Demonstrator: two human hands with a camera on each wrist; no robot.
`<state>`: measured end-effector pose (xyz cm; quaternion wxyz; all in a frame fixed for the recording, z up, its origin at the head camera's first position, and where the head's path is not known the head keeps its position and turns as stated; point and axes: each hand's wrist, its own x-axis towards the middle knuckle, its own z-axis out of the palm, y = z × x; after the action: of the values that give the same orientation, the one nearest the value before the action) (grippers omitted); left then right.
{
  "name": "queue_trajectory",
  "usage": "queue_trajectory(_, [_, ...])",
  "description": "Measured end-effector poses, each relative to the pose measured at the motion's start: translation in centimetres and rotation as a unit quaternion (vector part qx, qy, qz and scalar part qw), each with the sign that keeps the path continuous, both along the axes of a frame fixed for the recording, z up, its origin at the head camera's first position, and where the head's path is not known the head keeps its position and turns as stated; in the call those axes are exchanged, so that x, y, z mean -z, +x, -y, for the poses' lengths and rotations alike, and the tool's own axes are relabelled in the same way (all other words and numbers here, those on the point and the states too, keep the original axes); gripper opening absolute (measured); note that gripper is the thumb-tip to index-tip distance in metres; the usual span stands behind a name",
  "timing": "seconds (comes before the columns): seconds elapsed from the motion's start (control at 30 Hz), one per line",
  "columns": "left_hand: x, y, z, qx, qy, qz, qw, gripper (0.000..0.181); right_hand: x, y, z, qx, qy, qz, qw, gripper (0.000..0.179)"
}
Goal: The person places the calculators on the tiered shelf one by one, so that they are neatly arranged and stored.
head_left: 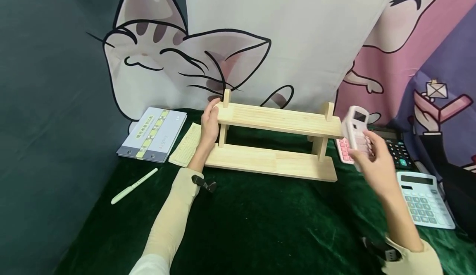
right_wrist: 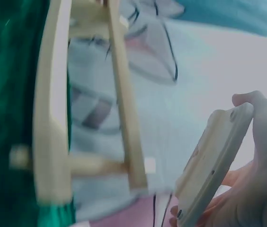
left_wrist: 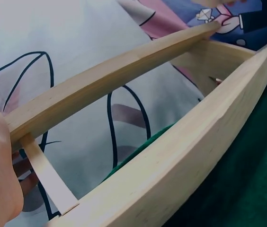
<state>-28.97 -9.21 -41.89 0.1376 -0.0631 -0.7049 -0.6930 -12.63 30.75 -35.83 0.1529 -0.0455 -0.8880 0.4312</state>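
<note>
A two-tier wooden shelf (head_left: 275, 118) stands on the green cloth, with a small upright peg near each end of its top board. My left hand (head_left: 210, 128) grips the left end of that board; in the left wrist view some fingers show behind the wood. To the right of the shelf, my right hand (head_left: 378, 165) holds a pale pink calculator (head_left: 355, 130) tilted up, its screen at the top. In the right wrist view the calculator (right_wrist: 214, 161) shows its back and edge, between thumb and fingers, apart from the shelf.
At the right lie a pink calculator (head_left: 343, 151), partly hidden, a black calculator (head_left: 403, 155) and a light blue calculator (head_left: 424, 202). Leftward are a notebook (head_left: 152, 134), a yellowish lined pad (head_left: 186, 144) and a pale green pen (head_left: 134, 186). A cat-print curtain (head_left: 305, 31) hangs behind.
</note>
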Motion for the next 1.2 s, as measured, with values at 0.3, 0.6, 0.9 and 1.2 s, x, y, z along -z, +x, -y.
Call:
queue_trajectory(0.3, [-0.5,-0.3,-0.8,0.039,0.003,0.0,0.9992,0.043,-0.3,-6.5,7.8,-0.077,0.05,-0.032,0.9952,0.075])
queue_trajectory(0.6, [-0.7,-0.4,-0.9,0.031,0.0,-0.019,0.9993,0.041,0.4,-11.9,13.4,-0.055,0.153,-0.001,0.9866,0.076])
queue_trajectory(0.9, [0.2,-0.7,-0.5,0.021,0.007,-0.025,0.9995,0.04,1.4,-12.5,17.7,-0.017,0.19,0.008,0.9817,0.078])
queue_trajectory(1.2, [0.1,-0.1,0.2,0.023,0.002,-0.027,0.9994,0.041,2.1,-11.9,18.8,-0.017,0.167,-0.005,0.9858,0.091])
